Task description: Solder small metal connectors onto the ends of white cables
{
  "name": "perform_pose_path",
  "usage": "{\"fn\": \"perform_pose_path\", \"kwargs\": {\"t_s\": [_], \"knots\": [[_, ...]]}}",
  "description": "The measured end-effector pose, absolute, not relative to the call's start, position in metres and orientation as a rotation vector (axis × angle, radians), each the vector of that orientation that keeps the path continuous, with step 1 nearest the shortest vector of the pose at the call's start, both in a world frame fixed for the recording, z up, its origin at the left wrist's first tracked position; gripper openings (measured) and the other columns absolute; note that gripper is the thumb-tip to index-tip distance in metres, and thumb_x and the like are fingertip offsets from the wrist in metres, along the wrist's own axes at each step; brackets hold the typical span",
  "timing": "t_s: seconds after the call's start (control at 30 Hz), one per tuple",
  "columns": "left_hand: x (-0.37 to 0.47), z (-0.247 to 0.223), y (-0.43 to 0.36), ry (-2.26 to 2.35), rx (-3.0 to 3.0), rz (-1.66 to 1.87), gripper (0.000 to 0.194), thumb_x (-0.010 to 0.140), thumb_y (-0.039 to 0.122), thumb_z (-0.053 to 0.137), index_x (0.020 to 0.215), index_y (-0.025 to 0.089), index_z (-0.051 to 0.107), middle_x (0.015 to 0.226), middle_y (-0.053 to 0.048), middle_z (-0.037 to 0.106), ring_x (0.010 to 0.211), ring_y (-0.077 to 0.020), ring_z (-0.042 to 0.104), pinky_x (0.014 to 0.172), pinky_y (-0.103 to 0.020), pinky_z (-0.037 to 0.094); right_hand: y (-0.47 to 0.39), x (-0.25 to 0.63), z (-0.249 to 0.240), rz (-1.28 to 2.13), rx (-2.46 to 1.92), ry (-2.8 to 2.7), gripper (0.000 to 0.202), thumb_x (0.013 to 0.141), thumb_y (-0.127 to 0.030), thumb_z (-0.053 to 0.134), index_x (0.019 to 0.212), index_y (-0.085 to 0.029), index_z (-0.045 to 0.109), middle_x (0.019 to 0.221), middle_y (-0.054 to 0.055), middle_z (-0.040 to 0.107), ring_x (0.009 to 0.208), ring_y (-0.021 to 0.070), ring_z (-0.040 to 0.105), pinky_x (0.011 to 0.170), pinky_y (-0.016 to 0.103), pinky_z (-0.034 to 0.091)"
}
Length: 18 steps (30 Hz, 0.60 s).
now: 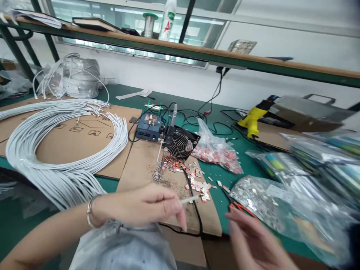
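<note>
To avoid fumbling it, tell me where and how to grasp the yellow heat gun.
Probably best: take the yellow heat gun by its handle, from the near side; the handle juts toward the camera, while the dark nozzle end points away.

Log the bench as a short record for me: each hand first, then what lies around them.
Left hand: left hand, pinching a thin pale strip
Right hand: right hand, blurred, near a red-handled tool; grip unclear
Centre: small white-and-orange pieces scattered mostly on cardboard
Behind the pieces: black fan, blue box
Left side: looped bundle of pale cables
Right side: yellow heat-gun-like tool, clear bag of small parts
Shelf: white bottle, spool
</note>
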<state>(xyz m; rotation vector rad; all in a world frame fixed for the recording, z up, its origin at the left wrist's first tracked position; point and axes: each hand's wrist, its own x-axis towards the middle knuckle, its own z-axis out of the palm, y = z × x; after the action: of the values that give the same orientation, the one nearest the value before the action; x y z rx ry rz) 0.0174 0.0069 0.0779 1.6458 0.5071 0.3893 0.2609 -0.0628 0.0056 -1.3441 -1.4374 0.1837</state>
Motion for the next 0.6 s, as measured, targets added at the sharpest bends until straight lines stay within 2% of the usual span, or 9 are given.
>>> {"fn": "perform_pose_path", "kwargs": {"t_s": [0.2, 0.3, 0.4, 0.53, 0.6], "knots": [[0.019, 0.021, -0.029, 0.685, 1.317, 0.31, 0.032, 0.091, 0.043, 0.033, 0.093, 0.015, 0.05, 0.051, 0.008, 0.041, 0.039, -0.0043, 0.03, 0.037, -0.014, 0.023, -0.05, 0.211, 0.003, 0.89, -1.057, -1.624, 0.019, 0.081, -0.015, 0.058, 0.097, -0.023, 0.065, 0.079, 0.003, 0.062, 0.069, 0.016, 0.058, 0.061, 0.024, 0.047], [0.008, 0.013, -0.041, 0.768, 1.291, 0.212, 0.034, 0.091, 0.046, 0.032, 0.095, 0.017, 0.048, 0.054, 0.008, 0.046, 0.033, -0.0022, 0.032, 0.031, -0.013, 0.02, -0.047, 0.202, 0.005, 1.105, -1.005, -1.597, 0.008, 0.078, -0.016, 0.061, 0.082, -0.02, 0.068, 0.07, 0.002, 0.06, 0.064, 0.015, 0.055, 0.058, 0.024, 0.043], [0.005, 0.007, -0.049, 0.794, 1.291, 0.222, 0.033, 0.09, 0.045, 0.035, 0.095, 0.017, 0.05, 0.061, 0.006, 0.048, 0.035, -0.0007, 0.039, 0.033, -0.011, 0.025, -0.049, 0.198, 0.001, 1.22, -1.021, -1.543, 0.008, 0.077, -0.017, 0.062, 0.07, -0.017, 0.065, 0.064, 0.001, 0.059, 0.061, 0.0142, 0.052, 0.057, 0.025, 0.039], [0.016, -0.004, -0.053, 0.826, 1.183, 0.471, 0.033, 0.079, 0.049, 0.054, 0.08, 0.015, 0.05, 0.052, 0.007, 0.045, 0.037, -0.0039, 0.043, 0.036, -0.013, 0.036, -0.054, 0.185, -0.009, 1.377, -0.954, -1.369, 0.014, 0.074, -0.022, 0.067, 0.062, -0.017, 0.06, 0.057, -0.001, 0.055, 0.053, 0.0117, 0.046, 0.052, 0.023, 0.035], [0.023, -0.007, -0.053, 0.845, 1.101, 0.627, 0.037, 0.075, 0.05, 0.058, 0.071, 0.015, 0.048, 0.043, 0.008, 0.044, 0.035, -0.0049, 0.043, 0.035, -0.014, 0.036, -0.054, 0.178, -0.013, 1.425, -0.907, -1.208, 0.019, 0.074, -0.026, 0.069, 0.06, -0.017, 0.059, 0.055, -0.002, 0.053, 0.052, 0.0111, 0.045, 0.051, 0.023, 0.035]]}}
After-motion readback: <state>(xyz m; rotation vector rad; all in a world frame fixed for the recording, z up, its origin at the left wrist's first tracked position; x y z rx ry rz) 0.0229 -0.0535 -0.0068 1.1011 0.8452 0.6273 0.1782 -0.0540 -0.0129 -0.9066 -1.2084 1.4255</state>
